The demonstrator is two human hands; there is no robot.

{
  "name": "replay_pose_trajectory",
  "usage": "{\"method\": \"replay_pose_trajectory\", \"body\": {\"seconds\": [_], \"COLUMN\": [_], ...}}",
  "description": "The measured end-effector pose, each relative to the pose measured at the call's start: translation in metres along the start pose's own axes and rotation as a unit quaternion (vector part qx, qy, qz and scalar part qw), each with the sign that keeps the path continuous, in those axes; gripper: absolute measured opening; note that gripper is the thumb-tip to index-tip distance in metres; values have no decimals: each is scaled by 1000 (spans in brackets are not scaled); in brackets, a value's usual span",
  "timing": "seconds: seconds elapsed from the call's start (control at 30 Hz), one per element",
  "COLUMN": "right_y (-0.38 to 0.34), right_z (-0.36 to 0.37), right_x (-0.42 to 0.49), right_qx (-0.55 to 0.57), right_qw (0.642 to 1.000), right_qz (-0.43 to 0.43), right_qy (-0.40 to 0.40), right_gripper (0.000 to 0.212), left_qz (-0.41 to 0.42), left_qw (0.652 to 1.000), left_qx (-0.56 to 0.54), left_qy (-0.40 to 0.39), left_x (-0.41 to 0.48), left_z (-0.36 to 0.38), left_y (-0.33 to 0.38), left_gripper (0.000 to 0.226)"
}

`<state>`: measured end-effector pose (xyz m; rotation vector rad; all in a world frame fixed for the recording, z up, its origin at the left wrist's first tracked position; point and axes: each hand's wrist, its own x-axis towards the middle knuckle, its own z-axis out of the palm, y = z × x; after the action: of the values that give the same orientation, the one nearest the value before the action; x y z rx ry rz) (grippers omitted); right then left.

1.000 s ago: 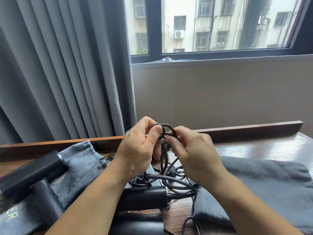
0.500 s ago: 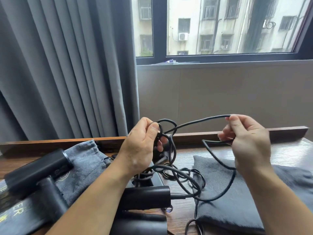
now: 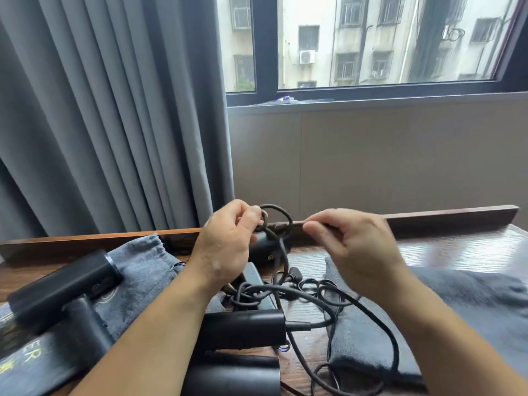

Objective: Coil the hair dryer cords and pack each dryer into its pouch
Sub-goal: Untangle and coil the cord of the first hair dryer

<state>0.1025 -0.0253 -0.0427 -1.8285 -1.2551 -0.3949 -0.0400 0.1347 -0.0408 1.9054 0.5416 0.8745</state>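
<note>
Left hand (image 3: 225,247) hovering above the counter (image 3: 457,250), fingers gripping small loops of cord (image 3: 274,206), right hand (image 3: 357,247) just beside it, thumb and forefinger pinching one strand, dryer (image 3: 243,328) lying below both wrists.

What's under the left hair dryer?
A grey pouch lies under the left dryer and shows past its barrel and handle. The part of the pouch directly beneath the dryer is covered, as is the wooden table under the pouch.
</note>
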Motion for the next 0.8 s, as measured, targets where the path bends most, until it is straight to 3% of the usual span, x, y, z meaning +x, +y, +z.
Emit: {"method": "replay_pose_trajectory", "body": {"seconds": [0.17, 0.3, 0.37, 0.43, 0.6, 0.67, 0.73, 0.8], "right_y": [16, 37, 47, 49, 50, 45, 34, 13], "right_z": [-20, -39, -39, -32, -32, -31, -25, -14], "right_x": [-1, 6, 5, 1, 0, -2, -4, -5], "right_qx": [85, 252, 176, 24, -168, -222, -152, 81], "right_qw": [990, 935, 951, 968, 934, 935, 975, 989], "right_qz": [69, 178, 211, 244, 305, 261, 162, 123], "right_qy": [94, 175, 143, 55, -79, -93, -8, -11], "right_gripper": [16, 19, 22, 22, 21, 18, 17, 24], "left_qz": [-37, -88, -89, -91, -103, -96, -88, -81], "left_qw": [997, 979, 979, 979, 966, 964, 966, 966], "left_qx": [-64, -186, -186, -176, -211, -216, -211, -207], "left_qy": [-23, 16, 0, -40, -109, -119, -124, -133], "left_x": [-1, 1, -2, -5, -6, -7, -8, -8], "left_z": [5, 2, 2, 5, 4, 5, 5, 6], "left_y": [0, 5, 8, 7, 4, 5, 5, 4], "left_gripper": [29, 24, 26, 29, 18, 18, 18, 16]}}
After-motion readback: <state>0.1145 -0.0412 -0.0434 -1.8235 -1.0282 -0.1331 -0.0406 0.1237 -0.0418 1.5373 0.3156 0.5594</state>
